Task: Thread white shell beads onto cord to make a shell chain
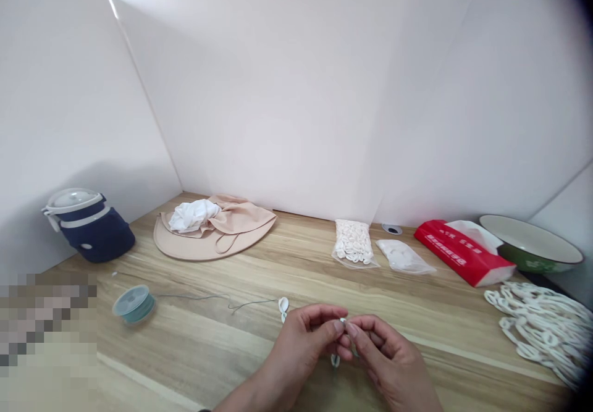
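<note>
Mostly hidden between the fingertips, a small white cowrie shell sits just above the wooden tabletop, with only a sliver showing. The left hand and right hand face each other, and each thumb presses against curled fingers, pinching the shell from either side; the remaining fingers bend inward, and those of the right hand partly overlap behind the pinch. Below the hands hangs a second cowrie shell, partly cut off by the left hand's edge. A third shell lies to the left, and a thin grey cord runs from it to a teal spool. Where the cord passes through the pinch cannot be made out.

Farther back lie a clear bag of cowrie shells and a plastic bag of white pieces. A red tissue packet carries white printed characters, too small and angled to read. Beyond it stands a green enamel basin. White chain links pile up at the right, fading into the dark corner of the view. A beige sun hat lies under a crumpled white cloth, near a navy lidded container. A pixelated patch obscures the lower left.
</note>
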The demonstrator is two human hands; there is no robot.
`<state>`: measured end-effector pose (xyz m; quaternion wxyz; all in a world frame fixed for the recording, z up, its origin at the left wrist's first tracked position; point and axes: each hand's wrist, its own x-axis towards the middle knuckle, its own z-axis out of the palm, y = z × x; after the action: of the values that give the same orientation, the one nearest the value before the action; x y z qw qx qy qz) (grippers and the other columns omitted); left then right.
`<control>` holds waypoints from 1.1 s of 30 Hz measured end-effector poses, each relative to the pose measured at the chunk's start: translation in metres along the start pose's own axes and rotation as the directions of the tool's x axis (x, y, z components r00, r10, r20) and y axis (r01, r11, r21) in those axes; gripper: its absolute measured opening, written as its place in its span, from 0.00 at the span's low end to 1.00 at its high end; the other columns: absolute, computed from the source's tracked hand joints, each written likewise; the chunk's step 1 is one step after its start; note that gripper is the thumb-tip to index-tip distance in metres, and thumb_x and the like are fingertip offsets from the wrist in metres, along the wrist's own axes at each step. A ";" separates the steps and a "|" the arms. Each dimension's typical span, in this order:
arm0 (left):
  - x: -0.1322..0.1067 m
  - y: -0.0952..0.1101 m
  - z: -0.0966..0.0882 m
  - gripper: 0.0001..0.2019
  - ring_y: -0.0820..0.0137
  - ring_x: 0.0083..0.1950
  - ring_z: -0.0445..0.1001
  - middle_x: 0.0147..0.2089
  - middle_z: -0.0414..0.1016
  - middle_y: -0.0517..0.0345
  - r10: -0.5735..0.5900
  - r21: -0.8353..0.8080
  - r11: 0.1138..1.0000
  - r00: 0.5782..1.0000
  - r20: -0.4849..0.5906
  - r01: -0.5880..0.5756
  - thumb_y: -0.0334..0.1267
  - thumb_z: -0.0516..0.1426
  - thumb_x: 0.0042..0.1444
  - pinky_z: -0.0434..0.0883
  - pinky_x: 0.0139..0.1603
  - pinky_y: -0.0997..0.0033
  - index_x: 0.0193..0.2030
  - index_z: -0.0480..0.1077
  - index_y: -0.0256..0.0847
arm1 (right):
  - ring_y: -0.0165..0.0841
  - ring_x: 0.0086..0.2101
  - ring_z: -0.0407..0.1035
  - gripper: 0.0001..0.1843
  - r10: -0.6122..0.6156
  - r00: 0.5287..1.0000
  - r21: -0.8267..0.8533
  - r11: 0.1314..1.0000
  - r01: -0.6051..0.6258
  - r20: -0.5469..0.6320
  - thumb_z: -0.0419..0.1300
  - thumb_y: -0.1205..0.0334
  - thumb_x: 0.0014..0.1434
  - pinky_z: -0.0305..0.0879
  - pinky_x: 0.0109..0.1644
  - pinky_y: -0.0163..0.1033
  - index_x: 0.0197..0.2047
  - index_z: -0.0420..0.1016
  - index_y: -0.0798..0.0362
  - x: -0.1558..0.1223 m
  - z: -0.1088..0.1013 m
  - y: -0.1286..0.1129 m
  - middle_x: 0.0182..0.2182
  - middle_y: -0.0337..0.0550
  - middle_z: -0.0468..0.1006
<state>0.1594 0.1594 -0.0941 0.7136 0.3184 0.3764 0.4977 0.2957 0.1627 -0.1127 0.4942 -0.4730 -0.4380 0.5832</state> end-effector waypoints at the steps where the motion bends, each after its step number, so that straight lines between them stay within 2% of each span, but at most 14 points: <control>1: 0.000 0.000 -0.001 0.15 0.71 0.29 0.73 0.30 0.77 0.52 0.000 0.002 1.000 1.000 0.010 0.000 0.38 0.65 0.47 0.69 0.38 0.68 0.41 0.77 0.30 | 0.33 0.25 0.72 0.17 0.009 1.000 0.006 1.000 -0.009 -0.003 0.68 0.47 0.45 0.68 0.32 0.35 0.28 0.78 0.53 0.000 0.000 0.000 0.22 0.41 0.78; 4: 0.000 0.000 -0.001 0.14 0.71 0.30 0.73 0.31 0.78 0.50 -0.007 0.018 1.000 1.000 0.028 0.006 0.37 0.65 0.46 0.70 0.40 0.68 0.38 0.77 0.29 | 0.32 0.24 0.70 0.17 0.022 1.000 -0.004 1.000 -0.022 -0.010 0.68 0.46 0.44 0.66 0.26 0.32 0.27 0.77 0.52 -0.001 0.000 -0.002 0.20 0.39 0.76; 6: 0.000 0.000 -0.002 0.14 0.71 0.31 0.73 0.31 0.77 0.50 -0.007 0.019 1.000 1.000 0.014 0.006 0.37 0.66 0.46 0.71 0.39 0.68 0.38 0.77 0.29 | 0.27 0.18 0.64 0.18 0.017 0.999 -0.054 0.998 -0.018 -0.028 0.67 0.45 0.45 0.58 0.18 0.28 0.28 0.77 0.53 -0.001 -0.001 -0.005 0.18 0.37 0.73; 8: 0.000 0.001 -0.002 0.14 0.70 0.31 0.74 0.32 0.77 0.49 0.003 -0.002 1.000 1.000 0.005 -0.003 0.37 0.66 0.47 0.71 0.38 0.68 0.39 0.77 0.29 | 0.24 0.15 0.58 0.18 -0.026 0.996 -0.103 0.995 0.017 -0.085 0.67 0.45 0.46 0.54 0.16 0.27 0.29 0.78 0.52 -0.001 -0.003 -0.009 0.17 0.34 0.71; 9: 0.001 0.001 -0.003 0.14 0.70 0.32 0.74 0.32 0.77 0.49 0.007 -0.022 1.000 1.000 0.004 -0.006 0.37 0.65 0.48 0.72 0.38 0.68 0.39 0.77 0.29 | 0.24 0.16 0.58 0.17 -0.072 0.990 -0.124 0.991 0.057 -0.122 0.67 0.46 0.46 0.56 0.17 0.28 0.29 0.77 0.52 -0.001 -0.004 -0.011 0.18 0.34 0.71; 11: 0.002 0.001 -0.004 0.14 0.71 0.32 0.74 0.33 0.77 0.49 0.008 -0.070 0.998 1.000 0.001 -0.008 0.37 0.65 0.49 0.72 0.38 0.70 0.40 0.76 0.29 | 0.27 0.21 0.65 0.14 -0.201 0.965 -0.177 0.969 0.171 -0.169 0.66 0.48 0.47 0.65 0.25 0.29 0.29 0.77 0.51 0.001 -0.008 -0.013 0.25 0.37 0.74; 13: 0.002 0.001 -0.005 0.14 0.72 0.32 0.74 0.33 0.76 0.49 -0.002 -0.116 0.993 1.000 -0.004 0.001 0.36 0.64 0.50 0.72 0.38 0.71 0.41 0.76 0.28 | 0.34 0.32 0.71 0.12 -0.335 0.931 -0.271 0.918 0.289 -0.142 0.65 0.50 0.49 0.70 0.33 0.32 0.28 0.76 0.50 0.002 -0.013 -0.012 0.35 0.42 0.75; 16: 0.003 0.002 -0.005 0.12 0.74 0.30 0.74 0.35 0.76 0.48 -0.018 -0.146 0.989 1.000 -0.014 0.016 0.35 0.64 0.51 0.73 0.37 0.74 0.41 0.76 0.28 | 0.40 0.41 0.70 0.10 -0.443 0.895 -0.440 0.816 0.376 -0.056 0.64 0.53 0.51 0.70 0.35 0.34 0.28 0.76 0.50 0.005 -0.021 -0.007 0.41 0.47 0.73; 18: 0.003 0.003 -0.005 0.12 0.74 0.30 0.74 0.37 0.77 0.47 -0.018 -0.153 0.988 1.000 -0.021 0.014 0.34 0.64 0.51 0.73 0.36 0.75 0.41 0.76 0.29 | 0.41 0.43 0.69 0.09 -0.460 0.888 -0.509 0.770 0.384 -0.026 0.62 0.54 0.53 0.70 0.37 0.36 0.28 0.75 0.50 0.006 -0.024 -0.003 0.42 0.48 0.73; 21: 0.002 0.003 -0.005 0.11 0.75 0.31 0.75 0.37 0.77 0.47 -0.019 -0.150 0.989 0.999 -0.027 0.014 0.33 0.63 0.51 0.74 0.36 0.75 0.41 0.76 0.29 | 0.42 0.46 0.68 0.09 -0.458 0.889 -0.555 0.736 0.389 0.015 0.60 0.54 0.55 0.66 0.46 0.40 0.27 0.74 0.49 0.006 -0.024 -0.001 0.43 0.48 0.73; 24: 0.002 0.002 -0.006 0.12 0.74 0.31 0.75 0.38 0.77 0.46 -0.022 -0.142 0.990 0.999 -0.028 0.018 0.33 0.63 0.51 0.74 0.36 0.75 0.42 0.76 0.29 | 0.42 0.47 0.67 0.10 -0.474 0.881 -0.571 0.722 0.390 0.002 0.59 0.55 0.56 0.60 0.52 0.45 0.26 0.73 0.49 0.004 -0.021 -0.002 0.43 0.46 0.73; 29: 0.000 0.002 -0.005 0.12 0.73 0.32 0.76 0.38 0.78 0.45 -0.025 -0.139 0.990 0.999 -0.038 0.020 0.32 0.63 0.51 0.75 0.37 0.74 0.42 0.76 0.29 | 0.43 0.48 0.66 0.09 -0.480 0.877 -0.609 0.687 0.397 0.030 0.59 0.56 0.56 0.59 0.52 0.46 0.27 0.72 0.48 0.002 -0.019 -0.003 0.43 0.46 0.73; 33: 0.000 0.003 -0.004 0.13 0.73 0.32 0.76 0.39 0.78 0.44 -0.022 -0.126 0.992 0.999 -0.035 0.018 0.33 0.64 0.51 0.74 0.38 0.73 0.42 0.76 0.28 | 0.43 0.49 0.65 0.09 -0.468 0.884 -0.590 0.708 0.388 0.019 0.58 0.56 0.57 0.58 0.53 0.46 0.27 0.71 0.49 0.003 -0.020 -0.001 0.44 0.47 0.72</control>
<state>0.1541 0.1603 -0.0934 0.7302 0.2599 0.3603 0.5190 0.3152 0.1669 -0.1156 0.4766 -0.5228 -0.6577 0.2589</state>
